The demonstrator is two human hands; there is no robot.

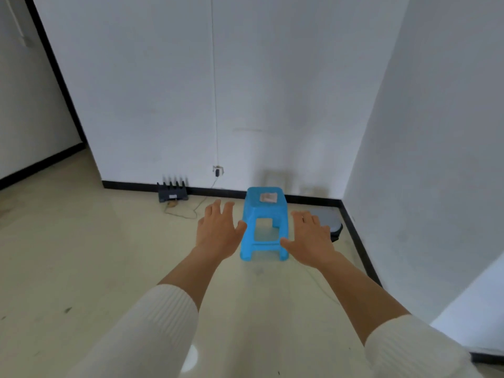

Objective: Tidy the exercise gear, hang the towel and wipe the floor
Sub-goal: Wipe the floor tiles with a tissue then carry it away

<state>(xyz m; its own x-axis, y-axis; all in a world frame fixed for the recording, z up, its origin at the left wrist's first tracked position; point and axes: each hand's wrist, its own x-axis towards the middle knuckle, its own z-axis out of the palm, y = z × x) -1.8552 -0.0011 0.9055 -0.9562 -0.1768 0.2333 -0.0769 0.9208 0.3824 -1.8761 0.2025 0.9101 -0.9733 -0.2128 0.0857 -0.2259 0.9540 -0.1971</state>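
Note:
A blue plastic stool [264, 225] stands on the pale floor near the white wall. A small folded whitish cloth [268, 197] lies on its seat. My left hand [219, 230] is stretched forward to the left of the stool, palm down, fingers spread and holding nothing. On the stool's right side my right hand [311, 238] reaches out the same way, fingers straight and empty. Both hands hover in the air apart from the stool. White ribbed sleeves cover my upper forearms.
A dark router [172, 192] with several antennas sits by the black baseboard, its cable [191, 211] trailing over the floor to a wall socket [217, 170]. A grey flat device [328, 221] lies in the corner behind my right hand. A white wall juts out on the right.

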